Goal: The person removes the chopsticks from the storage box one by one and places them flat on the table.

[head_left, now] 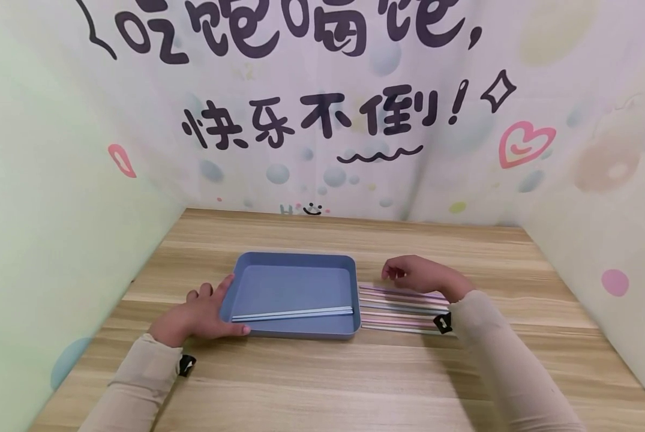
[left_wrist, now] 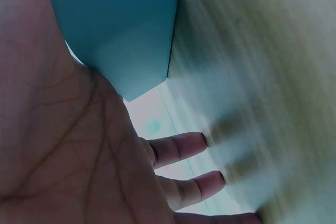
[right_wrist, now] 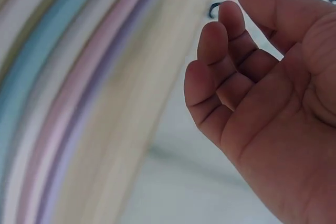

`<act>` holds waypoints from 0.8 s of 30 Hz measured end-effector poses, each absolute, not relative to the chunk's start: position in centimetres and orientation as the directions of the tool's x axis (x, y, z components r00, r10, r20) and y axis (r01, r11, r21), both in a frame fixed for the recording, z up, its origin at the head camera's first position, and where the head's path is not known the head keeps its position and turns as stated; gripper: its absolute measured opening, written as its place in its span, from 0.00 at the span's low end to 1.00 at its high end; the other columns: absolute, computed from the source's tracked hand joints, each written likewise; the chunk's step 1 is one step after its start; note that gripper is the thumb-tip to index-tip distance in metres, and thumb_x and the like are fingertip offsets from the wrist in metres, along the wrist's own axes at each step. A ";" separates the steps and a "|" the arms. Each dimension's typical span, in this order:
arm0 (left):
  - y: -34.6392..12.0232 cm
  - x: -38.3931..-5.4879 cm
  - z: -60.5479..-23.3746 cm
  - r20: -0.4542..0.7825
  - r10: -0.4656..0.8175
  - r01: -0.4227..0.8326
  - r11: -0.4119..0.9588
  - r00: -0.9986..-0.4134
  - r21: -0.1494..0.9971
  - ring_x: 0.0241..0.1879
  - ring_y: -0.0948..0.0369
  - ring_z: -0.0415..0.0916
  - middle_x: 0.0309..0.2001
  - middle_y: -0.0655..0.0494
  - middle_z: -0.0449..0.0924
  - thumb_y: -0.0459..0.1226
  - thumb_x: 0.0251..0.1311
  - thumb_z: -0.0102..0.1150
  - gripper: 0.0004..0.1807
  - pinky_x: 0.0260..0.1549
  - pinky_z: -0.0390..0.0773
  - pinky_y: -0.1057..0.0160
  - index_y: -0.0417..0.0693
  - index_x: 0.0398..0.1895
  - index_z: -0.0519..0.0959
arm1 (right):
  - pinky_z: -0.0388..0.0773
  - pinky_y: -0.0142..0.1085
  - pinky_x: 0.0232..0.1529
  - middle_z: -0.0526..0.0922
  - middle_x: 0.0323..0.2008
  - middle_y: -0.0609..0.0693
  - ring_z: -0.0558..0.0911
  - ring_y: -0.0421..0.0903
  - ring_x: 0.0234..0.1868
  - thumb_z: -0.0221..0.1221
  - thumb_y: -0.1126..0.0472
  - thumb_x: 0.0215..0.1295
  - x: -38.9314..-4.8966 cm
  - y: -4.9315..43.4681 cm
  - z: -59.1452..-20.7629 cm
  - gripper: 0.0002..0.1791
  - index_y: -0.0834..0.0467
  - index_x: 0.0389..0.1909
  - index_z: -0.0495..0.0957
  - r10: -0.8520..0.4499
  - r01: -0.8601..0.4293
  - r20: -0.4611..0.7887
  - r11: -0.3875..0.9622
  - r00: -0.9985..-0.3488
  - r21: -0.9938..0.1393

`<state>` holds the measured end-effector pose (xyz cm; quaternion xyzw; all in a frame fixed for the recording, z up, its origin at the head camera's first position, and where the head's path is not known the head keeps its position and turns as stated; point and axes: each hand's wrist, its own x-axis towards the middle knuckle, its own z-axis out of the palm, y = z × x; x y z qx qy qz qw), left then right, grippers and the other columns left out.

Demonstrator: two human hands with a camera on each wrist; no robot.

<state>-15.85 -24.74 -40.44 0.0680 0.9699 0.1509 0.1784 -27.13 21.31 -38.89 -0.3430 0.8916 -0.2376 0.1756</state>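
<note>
A shallow blue tray (head_left: pixel 287 288) lies on the table. In it, two light-blue sticks (head_left: pixel 295 314), slim like chopsticks, lie side by side near the front wall. My left hand (head_left: pixel 200 315) rests against the tray's front-left corner, thumb along the front and index finger at the left side. The left wrist view has the palm (left_wrist: pixel 79 129) close to the tray's outer wall (left_wrist: pixel 118 30), other fingers extended toward the table. Right of the tray, several pastel sticks (head_left: pixel 403 306) lie in a row. Above their back end hovers my right hand (head_left: pixel 419 276), fingers loosely bent, holding nothing.
The wood-grain table (head_left: pixel 322 384) is bounded by a printed curtain (head_left: pixel 311 168) at the back and light panels on both sides. Small black devices are strapped at each wrist, one by the right sleeve (head_left: pixel 481 318).
</note>
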 end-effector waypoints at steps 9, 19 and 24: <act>-24.8 -15.8 -40.5 -0.326 0.189 0.081 0.945 -0.926 0.317 0.52 0.34 0.59 0.58 0.27 0.57 0.72 0.42 0.65 0.72 0.45 0.71 0.35 0.43 0.79 0.38 | 0.72 0.40 0.41 0.76 0.34 0.44 0.74 0.44 0.37 0.55 0.72 0.65 -26.6 17.1 -37.1 0.10 0.56 0.42 0.79 -0.762 -0.611 -0.076 0.571 -0.643 -0.548; -24.7 -15.9 -40.5 -0.326 0.190 0.084 0.946 -0.926 0.314 0.52 0.34 0.59 0.58 0.28 0.57 0.72 0.43 0.65 0.72 0.45 0.71 0.35 0.43 0.79 0.39 | 0.73 0.40 0.43 0.77 0.36 0.47 0.74 0.45 0.39 0.57 0.69 0.68 -26.6 12.9 -36.3 0.10 0.55 0.46 0.80 -0.787 -0.593 -0.078 0.522 -0.612 -0.613; -24.7 -15.8 -40.5 -0.323 0.190 0.084 0.945 -0.927 0.315 0.51 0.34 0.59 0.58 0.28 0.58 0.72 0.43 0.65 0.72 0.45 0.71 0.36 0.43 0.79 0.39 | 0.74 0.40 0.42 0.78 0.38 0.49 0.74 0.46 0.40 0.57 0.68 0.69 -26.5 11.2 -36.0 0.11 0.52 0.47 0.79 -0.791 -0.576 -0.077 0.505 -0.607 -0.642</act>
